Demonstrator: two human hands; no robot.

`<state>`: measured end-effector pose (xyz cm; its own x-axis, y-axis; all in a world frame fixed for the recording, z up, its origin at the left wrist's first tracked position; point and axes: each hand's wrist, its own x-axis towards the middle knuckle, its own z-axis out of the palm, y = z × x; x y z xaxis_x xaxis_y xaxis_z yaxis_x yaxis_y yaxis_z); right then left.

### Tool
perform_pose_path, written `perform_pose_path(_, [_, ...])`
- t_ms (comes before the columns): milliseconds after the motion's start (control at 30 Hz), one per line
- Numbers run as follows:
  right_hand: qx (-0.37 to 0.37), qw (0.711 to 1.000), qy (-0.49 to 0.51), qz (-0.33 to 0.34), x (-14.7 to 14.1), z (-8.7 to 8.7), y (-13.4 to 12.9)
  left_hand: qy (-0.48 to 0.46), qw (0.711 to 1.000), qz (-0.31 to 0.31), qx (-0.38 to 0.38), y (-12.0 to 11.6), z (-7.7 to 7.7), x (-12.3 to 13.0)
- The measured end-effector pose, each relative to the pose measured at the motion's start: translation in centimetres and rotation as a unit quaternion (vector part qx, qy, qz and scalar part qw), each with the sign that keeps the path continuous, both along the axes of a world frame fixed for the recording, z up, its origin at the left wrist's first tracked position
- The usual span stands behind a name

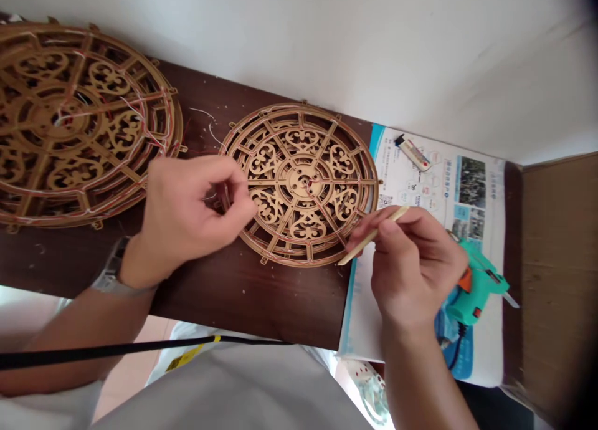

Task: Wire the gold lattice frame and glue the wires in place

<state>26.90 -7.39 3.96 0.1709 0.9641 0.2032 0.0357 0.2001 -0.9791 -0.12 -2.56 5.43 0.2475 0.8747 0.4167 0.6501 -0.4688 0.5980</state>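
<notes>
Where the wired discs lie side by side, the left hand [200, 209] curls thumb to fingertips over the gap between the larger stack [88, 196] and the smaller disc [306, 179] on the dark table [280, 305]. Beside that disc, the right hand [411, 262] pinches a wooden stick [374, 234].

Between the hands, the round frame [303, 182] is golden brown, patterned with a ring of curling scrollwork panels, spokes and concentric bands; its wires [319, 200] are red and white. Beyond the left hand [200, 205], the larger round frame [43, 114] repeats that golden brown and scroll pattern. The stick [357, 248] in the right hand [413, 262] is pale yellow. Below both hands, the table [280, 299] is dark reddish brown, flecked white. Under the right hand, the printed sheet [364, 318] is white, edged bright blue; beside that hand, the glue gun [479, 277] is turquoise with an orange trigger [465, 280].
</notes>
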Motion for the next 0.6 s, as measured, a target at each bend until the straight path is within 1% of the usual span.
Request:
perform_pose_path(33, [0.001,1.0,-0.001,-0.008,0.1,-0.1,0.1,0.025,0.999,0.024,0.0,0.4,0.1,-0.6])
perform_pose_path(100, [0.007,1.0,-0.012,-0.02,0.2,-0.1,0.1,0.044,0.995,0.087,-0.009,1.1,0.1,-1.7])
perform_pose_path(200, [0.009,0.999,-0.029,-0.024,0.1,0.0,0.1,0.039,0.981,0.187,-0.044,1.6,0.0,-2.6])
perform_pose_path(267, [0.01,0.999,-0.038,-0.026,0.0,0.1,0.0,0.041,0.97,0.233,-0.052,1.7,-0.1,-2.7])
perform_pose_path(367, [0.013,0.998,-0.051,-0.031,0.0,0.3,-0.1,0.029,0.966,0.253,-0.045,1.8,-0.3,-2.6])
perform_pose_path(533, [0.015,0.998,-0.055,-0.031,-0.2,0.4,-0.2,-0.046,0.967,0.248,-0.018,2.0,-0.5,-2.3])
perform_pose_path(600, [0.02,0.997,-0.065,-0.027,-0.2,0.5,-0.2,-0.078,0.969,0.232,-0.017,2.0,-0.3,-2.2])
